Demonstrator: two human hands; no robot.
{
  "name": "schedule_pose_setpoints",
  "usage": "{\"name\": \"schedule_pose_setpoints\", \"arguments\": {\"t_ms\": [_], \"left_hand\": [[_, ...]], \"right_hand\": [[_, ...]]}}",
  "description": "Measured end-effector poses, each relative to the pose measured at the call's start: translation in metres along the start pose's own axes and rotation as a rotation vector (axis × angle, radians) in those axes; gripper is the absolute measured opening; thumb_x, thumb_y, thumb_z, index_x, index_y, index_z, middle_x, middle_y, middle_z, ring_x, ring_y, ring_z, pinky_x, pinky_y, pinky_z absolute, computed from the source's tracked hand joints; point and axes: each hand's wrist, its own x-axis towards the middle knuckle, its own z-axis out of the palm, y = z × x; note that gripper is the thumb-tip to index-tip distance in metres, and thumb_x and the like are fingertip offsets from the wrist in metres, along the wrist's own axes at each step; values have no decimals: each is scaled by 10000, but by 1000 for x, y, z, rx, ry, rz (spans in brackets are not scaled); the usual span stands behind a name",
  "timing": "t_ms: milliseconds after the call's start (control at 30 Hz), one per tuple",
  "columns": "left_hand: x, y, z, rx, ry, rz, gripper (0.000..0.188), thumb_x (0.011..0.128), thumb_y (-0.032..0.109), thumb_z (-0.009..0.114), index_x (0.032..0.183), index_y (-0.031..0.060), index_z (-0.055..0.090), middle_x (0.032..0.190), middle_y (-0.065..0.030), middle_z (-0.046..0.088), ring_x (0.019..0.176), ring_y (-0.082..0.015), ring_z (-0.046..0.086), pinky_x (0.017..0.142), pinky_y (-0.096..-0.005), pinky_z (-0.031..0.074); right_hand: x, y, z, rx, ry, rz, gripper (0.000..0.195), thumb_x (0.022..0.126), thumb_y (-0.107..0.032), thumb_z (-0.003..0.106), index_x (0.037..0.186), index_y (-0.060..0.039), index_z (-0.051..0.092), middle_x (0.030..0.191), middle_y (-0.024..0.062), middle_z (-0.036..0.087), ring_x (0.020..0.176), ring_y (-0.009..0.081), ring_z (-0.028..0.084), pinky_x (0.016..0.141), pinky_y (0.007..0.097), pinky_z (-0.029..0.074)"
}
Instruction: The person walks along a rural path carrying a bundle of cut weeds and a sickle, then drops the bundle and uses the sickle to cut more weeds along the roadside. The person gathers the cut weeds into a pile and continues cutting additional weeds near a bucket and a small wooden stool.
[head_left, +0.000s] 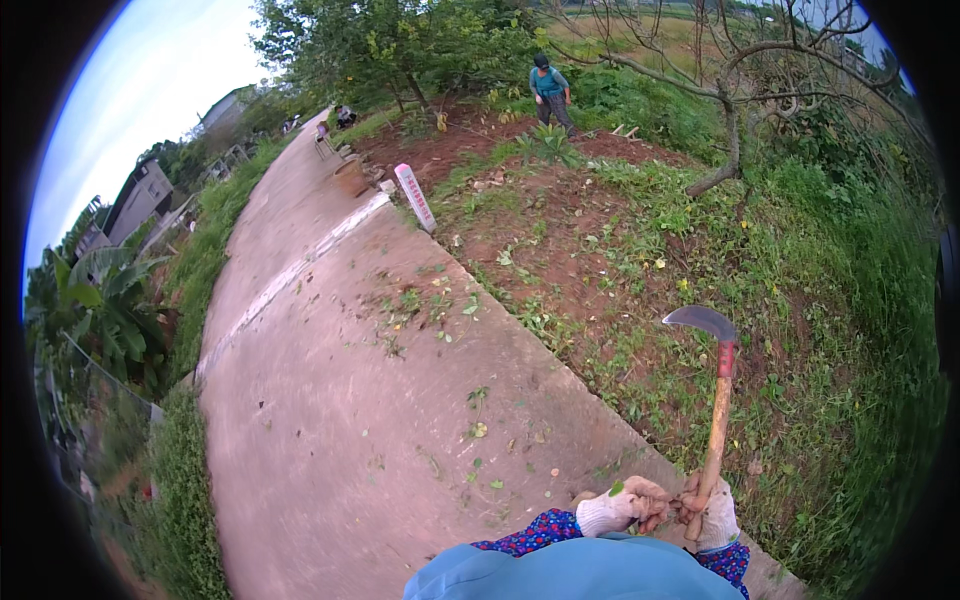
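Observation:
My right hand (718, 511), in a soiled white knit glove, is closed round the lower end of the wooden handle (718, 424) of a sickle. The tool points away from me, its curved steel blade (705, 318) bending left above a red collar (725, 358). Close beside it, my left hand (630, 504) wears a matching glove, with its fingers curled towards the right hand's fingers. Whether the left fingers pinch anything is too small to tell. A green leaf (616, 488) shows against the left glove. Both hands are in front of the blue cloth (555, 574) over my body.
A concrete path (360, 420) with scattered weeds (420, 304) runs ahead. Along its right edge lies a bank of soil and cut greenery (660, 262). A marker post (415, 196) bearing writing leans there. Further off are a basket (350, 178), a bare tree (731, 142) and a standing person (551, 90).

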Motion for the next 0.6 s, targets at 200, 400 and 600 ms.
{"name": "schedule_pose_setpoints", "arguments": {"t_ms": [200, 400, 600], "left_hand": [[-15, 21, -6, -622, -157, 406, 286, 749, 268, 700, 719, 33, 539, 621, -81, 552, 497, -169, 507, 532, -299, 432], [-21, 47, -27, 40, 245, 106, 249, 826, 240, 623, 769, 6, 560, 640, -63, 552, 535, -127, 529, 488, -243, 425], [-6, 54, -3, 25, 117, -7, 317, 856, 282, 596, 955, -19, 590, 607, -32, 537, 550, -93, 525, 470, -206, 395]], "right_hand": [[4, -18, -6, -182, 73, -72, 257, 635, 9, 658, 804, -9, 465, 601, 70, 519, 467, 158, 515, 430, 266, 430], [9, -38, -2, -324, 102, -236, 316, 647, -52, 730, 839, 12, 488, 680, 85, 582, 573, 170, 596, 495, 266, 485], [33, -30, 41, -517, -122, -238, 325, 641, -48, 736, 892, 29, 543, 764, 110, 617, 652, 167, 593, 559, 295, 488]]}}
